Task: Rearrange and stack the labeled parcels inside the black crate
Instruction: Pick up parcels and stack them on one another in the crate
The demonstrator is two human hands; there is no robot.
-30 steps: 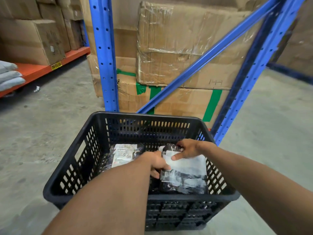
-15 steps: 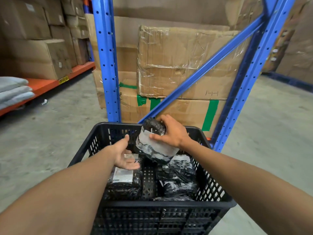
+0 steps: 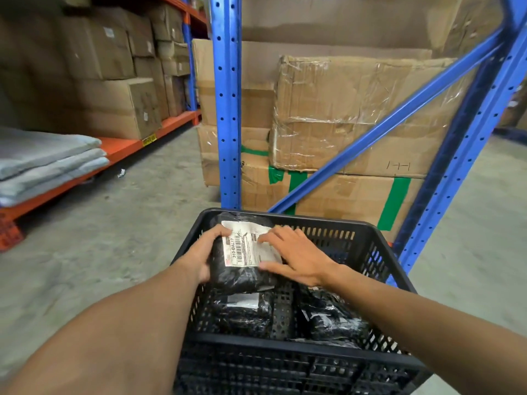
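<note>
A black slotted crate (image 3: pixel 368 240) stands on the floor below me. I hold a black-wrapped parcel (image 3: pixel 242 275) with a white barcode label above the crate's left half. My left hand (image 3: pixel 204 256) grips its left edge. My right hand (image 3: pixel 296 253) lies flat on its label and right side, fingers spread. Beneath it on the crate floor rests another labeled black parcel (image 3: pixel 242 309). A stack of black parcels (image 3: pixel 330 317) fills the right half.
A blue rack upright (image 3: pixel 226 109) and diagonal brace (image 3: pixel 385 124) rise just behind the crate, with taped cardboard boxes (image 3: pixel 342 115) stacked behind them. An orange shelf (image 3: pixel 119 145) at left carries boxes and folded grey bags (image 3: pixel 45 161). Concrete floor lies on both sides.
The parcel lifted by my right hand has moved left and turned label-up. My left hand has taken hold of its left edge. The camera has tilted upward.
</note>
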